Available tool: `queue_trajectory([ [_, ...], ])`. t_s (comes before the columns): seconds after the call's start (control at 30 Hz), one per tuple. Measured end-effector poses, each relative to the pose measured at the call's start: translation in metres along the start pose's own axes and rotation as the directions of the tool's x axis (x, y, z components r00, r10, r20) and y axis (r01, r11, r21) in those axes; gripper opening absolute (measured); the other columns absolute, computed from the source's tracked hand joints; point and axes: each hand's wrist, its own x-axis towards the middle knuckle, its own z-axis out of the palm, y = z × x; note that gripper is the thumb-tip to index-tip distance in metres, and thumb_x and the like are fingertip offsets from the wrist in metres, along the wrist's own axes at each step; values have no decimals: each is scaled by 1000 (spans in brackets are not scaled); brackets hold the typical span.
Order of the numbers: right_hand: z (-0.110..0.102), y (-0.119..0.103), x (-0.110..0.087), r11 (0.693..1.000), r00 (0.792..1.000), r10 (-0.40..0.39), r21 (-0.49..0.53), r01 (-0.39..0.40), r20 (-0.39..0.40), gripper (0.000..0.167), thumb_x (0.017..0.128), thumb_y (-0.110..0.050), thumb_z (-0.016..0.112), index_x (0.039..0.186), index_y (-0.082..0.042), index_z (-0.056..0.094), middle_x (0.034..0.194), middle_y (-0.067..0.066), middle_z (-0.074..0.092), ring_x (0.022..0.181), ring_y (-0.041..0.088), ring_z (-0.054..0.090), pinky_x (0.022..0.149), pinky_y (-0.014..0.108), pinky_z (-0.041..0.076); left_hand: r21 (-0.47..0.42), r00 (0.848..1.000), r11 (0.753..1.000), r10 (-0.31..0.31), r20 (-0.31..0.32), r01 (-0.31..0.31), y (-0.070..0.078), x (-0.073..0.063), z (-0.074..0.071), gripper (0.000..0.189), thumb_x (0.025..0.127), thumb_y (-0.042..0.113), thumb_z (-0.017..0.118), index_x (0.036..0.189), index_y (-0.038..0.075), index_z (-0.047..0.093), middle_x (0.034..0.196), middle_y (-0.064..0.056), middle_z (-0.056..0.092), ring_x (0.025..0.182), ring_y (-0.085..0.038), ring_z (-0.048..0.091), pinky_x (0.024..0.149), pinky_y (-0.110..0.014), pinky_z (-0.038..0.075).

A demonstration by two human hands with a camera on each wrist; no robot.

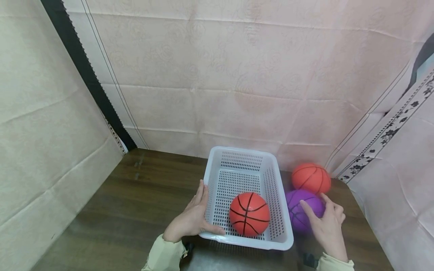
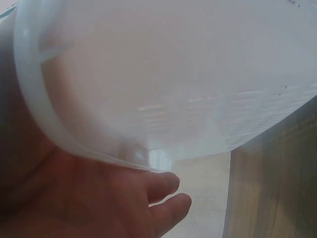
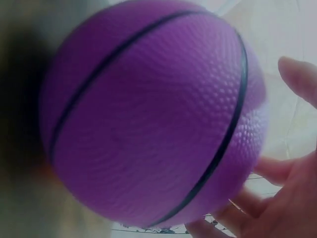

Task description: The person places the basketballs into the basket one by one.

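Note:
A white perforated plastic basket [image 1: 285, 222] stands on the table with an orange-red basketball [image 1: 249, 214] lying near its front end. My left hand [image 1: 191, 220] holds the basket's near left corner, thumb over the front rim and fingers along the outer left side; in the left wrist view the basket wall [image 2: 188, 59] fills most of the picture. Right of the basket sits a purple ball [image 1: 300, 210] with black lines. My right hand [image 1: 329, 226] is spread around its right side. In the right wrist view, the thumb is apart from the purple ball [image 3: 148, 119]; fingers reach behind it.
Another orange-red ball [image 1: 311, 178] rests behind the purple one, near the back right corner. Pale cloth walls [image 1: 210, 75] enclose the back and both sides. Brown wooden tabletop [image 1: 135, 210] extends to the left of the basket.

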Motion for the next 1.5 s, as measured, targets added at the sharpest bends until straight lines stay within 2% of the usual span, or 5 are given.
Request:
queue_trajectory([
  [0.13, 0, 0, 1, 999, 999, 23, -46, -21, 45, 95, 87, -57, 64, 150, 3, 26, 138, 38, 17, 124, 52, 15, 92, 69, 25, -3, 1000, 1000, 5, -4, -5, 0, 0, 0, 141, 61, 52, 88, 154, 4, -7, 157, -5, -27, 146, -40, -2, 109, -65, 12],
  [0.37, -1, 0, 4, 994, 978, 45, -110, -24, 201, 107, 87, -61, 60, 152, 5, 8, 149, 41, 7, 132, 60, 11, 98, 75, 18, 0, 1000, 1000, 12, -5, -12, -2, 2, -1, 143, 60, 57, 87, 154, 5, -7, 157, -5, -27, 146, -39, -1, 109, -65, 13],
  [0.67, -3, -3, 7, 990, 959, 112, -109, -86, 261, 115, 84, -68, 58, 153, 4, 1, 147, 43, 4, 130, 63, 13, 99, 74, 21, 0, 1000, 1000, 13, -11, -13, -2, 2, -1, 144, 58, 61, 85, 154, 5, -7, 158, -4, -27, 146, -37, -2, 109, -65, 15],
  [1.27, -3, 0, 4, 987, 962, 120, -131, -89, 246, 121, 78, -70, 64, 153, 4, 4, 144, 44, 11, 127, 61, 18, 96, 75, 25, -9, 1000, 1000, 13, -8, -13, -2, 2, 0, 144, 59, 58, 87, 154, 5, -7, 158, -5, -27, 146, -36, -3, 110, -65, 13],
  [1.5, -3, 0, 3, 986, 955, 137, -131, -105, 264, 124, 78, -70, 64, 152, 6, 0, 142, 45, 13, 124, 61, 23, 95, 73, 29, -1, 1000, 1000, 7, -8, -7, -2, 1, 0, 144, 58, 59, 87, 155, 5, -6, 158, -5, -26, 146, -37, -2, 110, -65, 13],
])
